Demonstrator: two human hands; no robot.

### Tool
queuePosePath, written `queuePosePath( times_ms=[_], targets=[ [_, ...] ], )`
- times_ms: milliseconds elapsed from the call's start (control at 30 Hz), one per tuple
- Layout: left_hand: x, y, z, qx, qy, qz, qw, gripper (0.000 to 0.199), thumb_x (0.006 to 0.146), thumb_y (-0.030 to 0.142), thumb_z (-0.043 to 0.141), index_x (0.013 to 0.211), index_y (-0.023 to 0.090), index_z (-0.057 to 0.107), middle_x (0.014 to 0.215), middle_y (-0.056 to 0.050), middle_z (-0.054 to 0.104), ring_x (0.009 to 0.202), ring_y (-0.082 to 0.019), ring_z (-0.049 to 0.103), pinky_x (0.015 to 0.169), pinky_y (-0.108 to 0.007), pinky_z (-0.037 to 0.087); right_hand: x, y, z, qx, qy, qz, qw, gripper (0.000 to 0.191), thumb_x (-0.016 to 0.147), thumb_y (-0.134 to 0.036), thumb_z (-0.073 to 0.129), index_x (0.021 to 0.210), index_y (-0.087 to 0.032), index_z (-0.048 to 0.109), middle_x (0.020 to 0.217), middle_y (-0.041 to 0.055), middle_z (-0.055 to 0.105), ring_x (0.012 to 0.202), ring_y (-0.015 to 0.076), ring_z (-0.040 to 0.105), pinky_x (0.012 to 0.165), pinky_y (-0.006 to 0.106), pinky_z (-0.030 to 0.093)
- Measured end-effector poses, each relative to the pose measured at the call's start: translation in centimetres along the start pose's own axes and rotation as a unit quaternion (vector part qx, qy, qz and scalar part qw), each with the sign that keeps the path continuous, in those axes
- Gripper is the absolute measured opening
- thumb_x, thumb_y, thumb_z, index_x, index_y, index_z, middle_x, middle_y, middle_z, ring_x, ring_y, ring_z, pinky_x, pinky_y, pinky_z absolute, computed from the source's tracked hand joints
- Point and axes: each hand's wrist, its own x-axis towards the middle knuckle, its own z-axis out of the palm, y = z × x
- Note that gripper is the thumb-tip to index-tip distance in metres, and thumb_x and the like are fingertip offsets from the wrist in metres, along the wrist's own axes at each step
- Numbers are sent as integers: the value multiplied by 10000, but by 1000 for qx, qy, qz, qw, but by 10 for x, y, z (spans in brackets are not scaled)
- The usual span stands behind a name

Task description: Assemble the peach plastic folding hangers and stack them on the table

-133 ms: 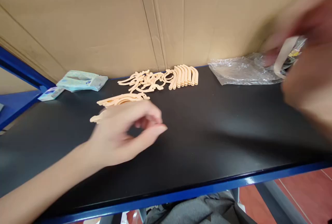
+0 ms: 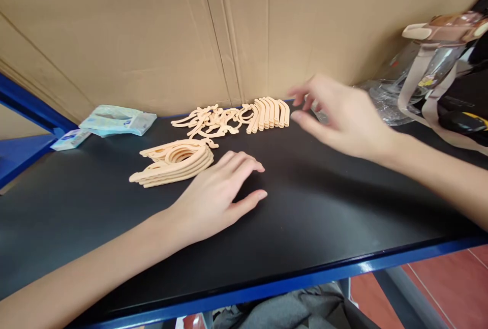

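Observation:
My left hand (image 2: pixel 219 194) is low over the black table, fingers stretched and thumb apart, holding nothing. Just behind and left of it lies a stack of beige folding hangers (image 2: pixel 173 166), partly hidden by the hand. My right hand (image 2: pixel 339 115) is raised over the right half of the table, its fingers loosely bent and apart with nothing in them. Nearest to it is a row of curved beige hanger arms (image 2: pixel 270 114) by the back wall. Left of that row spreads a loose heap of beige hook pieces (image 2: pixel 213 120).
A clear drinking bottle (image 2: pixel 438 64) with a brown lid and strap stands at the right, beside crumpled clear plastic (image 2: pixel 394 108). Tissue packs (image 2: pixel 118 119) lie at the back left. A cardboard wall (image 2: pixel 152 39) closes the back; a blue rail (image 2: pixel 305 280) edges the front.
My right hand has come down and left from the bottle side, uncovering the bottle. My left hand has shifted right and its fingers have opened from a curled shape, exposing more of the hanger stack.

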Motion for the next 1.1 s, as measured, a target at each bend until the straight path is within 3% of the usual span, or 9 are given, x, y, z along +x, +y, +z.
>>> queuePosePath(
  times_ms=[100, 233, 567, 700, 867, 1033, 1100],
  targets=[
    [3, -5, 17, 18, -39, 10, 999, 341, 994, 396, 480, 1260, 185, 515, 1342, -92, 529, 1192, -242, 511, 995, -411, 443, -1, 16, 33, -18, -76, -25, 997, 469, 994, -436, 393, 1287, -104, 549, 1268, 160, 594, 1144, 318, 585, 927, 474, 521],
    [-2, -11, 24, 15, -33, 18, 999, 360, 1012, 404, 429, 1302, 204, 504, 1386, -78, 507, 1210, -235, 502, 1020, -412, 428, -11, 34, 60, 5, -152, -16, 988, 597, 1004, -509, 320, 1389, -84, 483, 1417, 165, 515, 1274, 337, 508, 1046, 535, 441],
    [-7, -14, 18, 31, -68, 38, 996, 409, 1027, 373, 406, 1392, 196, 466, 1485, -79, 462, 1388, -247, 402, 1121, -426, 390, -22, 31, 63, 60, -213, 8, 975, 676, 1014, -559, 233, 1482, -96, 388, 1531, 124, 403, 1383, 292, 413, 1138, 493, 357],
    [-11, -17, 21, 23, -51, 41, 998, 408, 1028, 374, 400, 1402, 221, 457, 1491, -67, 458, 1391, -236, 407, 1135, -416, 382, -21, 29, 60, 23, -187, -1, 982, 632, 1018, -531, 257, 1400, -79, 480, 1438, 154, 505, 1290, 305, 502, 1067, 494, 421],
    [-13, -18, 23, 21, -43, 42, 998, 416, 1032, 381, 390, 1412, 222, 449, 1497, -64, 452, 1394, -226, 401, 1143, -403, 373, -18, 20, 49, -25, -136, 23, 990, 447, 1021, -431, 323, 1058, -156, 674, 1089, 108, 698, 956, 245, 646, 799, 387, 518],
    [-13, -18, 22, 23, -48, 40, 998, 419, 1035, 385, 382, 1419, 230, 441, 1506, -61, 442, 1404, -223, 393, 1149, -402, 370, -18, 19, 46, -57, -124, -8, 991, 396, 1016, -378, 375, 1166, -147, 660, 1230, 100, 666, 1020, 224, 650, 745, 329, 521],
    [-12, -19, 21, 28, -46, 42, 998, 423, 1034, 386, 385, 1423, 231, 437, 1506, -63, 443, 1403, -227, 397, 1145, -408, 380, -19, 16, 44, -94, -151, -18, 984, 387, 1015, -356, 381, 1082, -133, 691, 1128, 103, 703, 927, 213, 672, 684, 316, 501]
  ],
)
